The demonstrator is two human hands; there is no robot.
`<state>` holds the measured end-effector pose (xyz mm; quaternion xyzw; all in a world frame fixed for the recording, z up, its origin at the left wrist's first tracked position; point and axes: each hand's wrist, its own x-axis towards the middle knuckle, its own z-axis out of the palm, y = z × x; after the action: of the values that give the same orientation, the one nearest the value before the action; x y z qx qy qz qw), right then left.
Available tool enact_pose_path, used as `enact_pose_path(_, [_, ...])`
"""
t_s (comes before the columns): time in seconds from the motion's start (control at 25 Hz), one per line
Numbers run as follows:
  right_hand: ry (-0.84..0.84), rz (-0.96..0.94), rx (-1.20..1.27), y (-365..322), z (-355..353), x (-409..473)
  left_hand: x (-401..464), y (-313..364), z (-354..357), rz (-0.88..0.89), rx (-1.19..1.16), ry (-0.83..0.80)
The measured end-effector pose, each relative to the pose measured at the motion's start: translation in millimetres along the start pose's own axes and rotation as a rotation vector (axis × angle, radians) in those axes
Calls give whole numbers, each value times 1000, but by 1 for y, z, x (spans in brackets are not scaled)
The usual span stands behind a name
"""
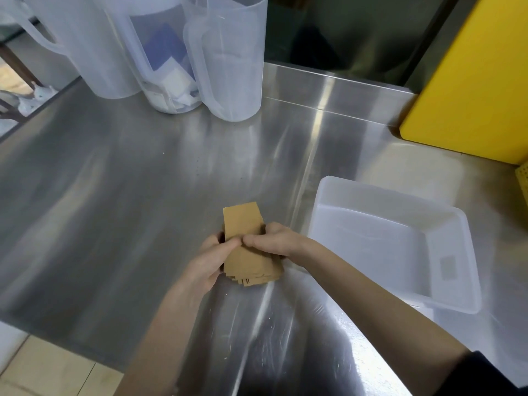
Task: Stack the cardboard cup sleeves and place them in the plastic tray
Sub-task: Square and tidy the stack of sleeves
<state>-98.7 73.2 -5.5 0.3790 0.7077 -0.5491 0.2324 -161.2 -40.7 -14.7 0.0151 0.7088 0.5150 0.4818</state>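
Observation:
A stack of flat brown cardboard cup sleeves [243, 224] lies near the middle of the steel table, its lower edges fanned out unevenly. My left hand [204, 262] grips the stack from its left side, thumb on top. From the right, my right hand [274, 241] holds the same stack, fingers over its top face. The translucent white plastic tray [445, 292] sits to the right of the stack, close to my right forearm, with nothing inside it.
Three translucent plastic jugs [234, 61] stand at the back of the steel table [114, 181], the middle one holding paper pieces. A yellow board [471, 75] leans at the back right. The table's left edge drops to the tiled floor.

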Motion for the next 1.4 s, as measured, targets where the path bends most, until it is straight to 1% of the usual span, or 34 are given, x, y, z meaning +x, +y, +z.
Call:
enact_pose_path(0.24, [41, 3, 75, 11, 17, -2, -12, -6, -12, -3, -48, -15])
enact_pose_path(0.52, [87, -126, 35, 20, 22, -27, -29, -11, -15, 46, -130, -58])
enact_pose_path(0.8, [145, -269, 156, 30, 25, -54, -47, -11, -6, 167, -186, -109])
enact_pose_path(0.92, [165, -314, 218, 39, 20, -72, -57, -10, 2, 251, -149, -126])
enact_pose_path(1.08, [188, -439, 314, 55, 10, -96, -69, -8, 18, 360, -74, -149])
enact_pose_path(1.2, [238, -505, 313, 80, 7, -113, -80, -18, 34, 428, 11, -184])
enact_pose_path(1.28, [267, -548, 289, 102, 7, -122, -85, -30, 47, 449, 105, -225])
enact_pose_path(1.4, [342, -544, 251, 137, 8, -134, -89, -48, 68, 408, 172, -278])
